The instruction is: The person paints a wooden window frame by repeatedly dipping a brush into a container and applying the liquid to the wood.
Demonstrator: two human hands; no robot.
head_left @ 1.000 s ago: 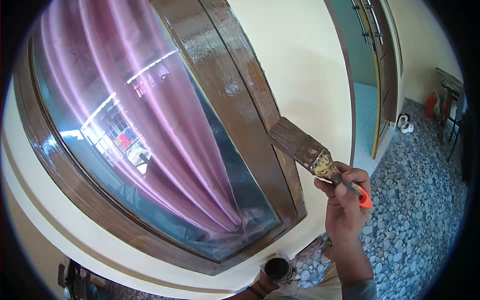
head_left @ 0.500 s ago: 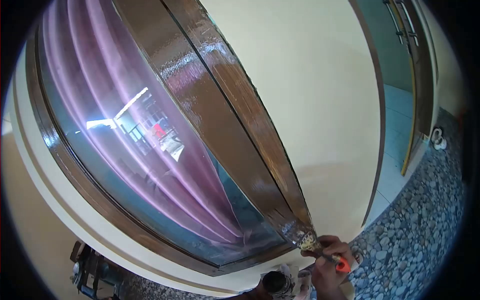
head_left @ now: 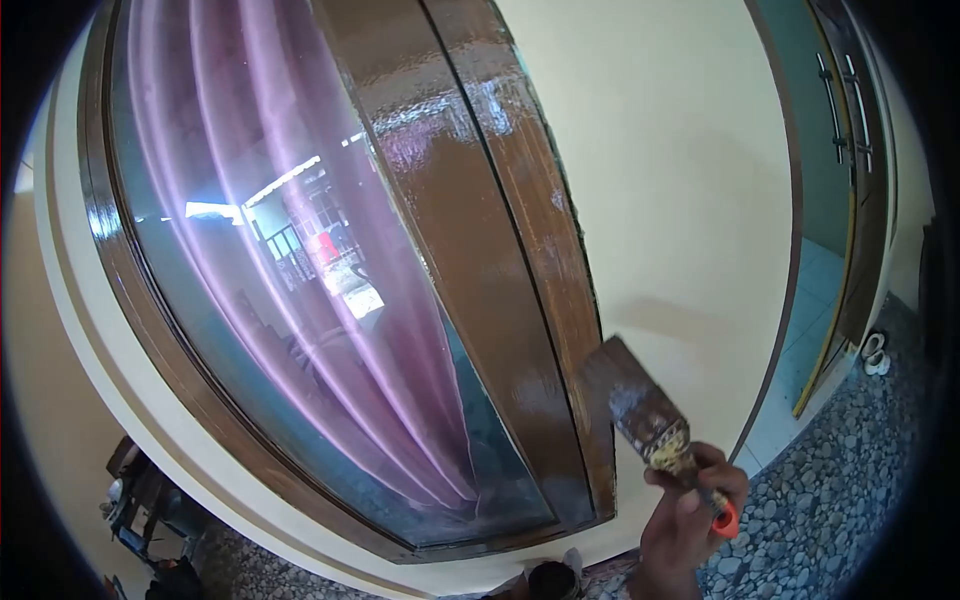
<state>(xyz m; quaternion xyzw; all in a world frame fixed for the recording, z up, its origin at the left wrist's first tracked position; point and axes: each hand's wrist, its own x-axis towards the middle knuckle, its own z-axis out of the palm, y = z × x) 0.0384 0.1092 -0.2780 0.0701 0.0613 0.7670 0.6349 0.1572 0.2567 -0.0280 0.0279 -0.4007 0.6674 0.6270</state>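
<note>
My right hand (head_left: 690, 500) is closed around the orange-tipped handle of a wide paintbrush (head_left: 640, 400). The brush points up and left, its dark, wet-looking bristles in front of the window frame's right edge; whether they touch the wood cannot be told. Glossy brown paint covers much of the wooden window frame (head_left: 470, 230), while its outer right strip looks streaky. At the bottom edge a paint can (head_left: 553, 580) with a dark inside is partly cut off. My left hand (head_left: 518, 588) is beside it, mostly out of view, and appears to hold the can.
A cream wall (head_left: 680, 200) adjoins the frame on the right. Behind the window glass hangs a purple curtain (head_left: 300, 300). Farther right are a door with metal handles (head_left: 850, 110), white shoes (head_left: 875, 355) and a pebbled floor (head_left: 820, 520). A dark stand (head_left: 150, 510) is at lower left.
My right hand has raised the paintbrush up and away from the frame's lower right corner. The view has shifted, and the paint can sits lower in it.
</note>
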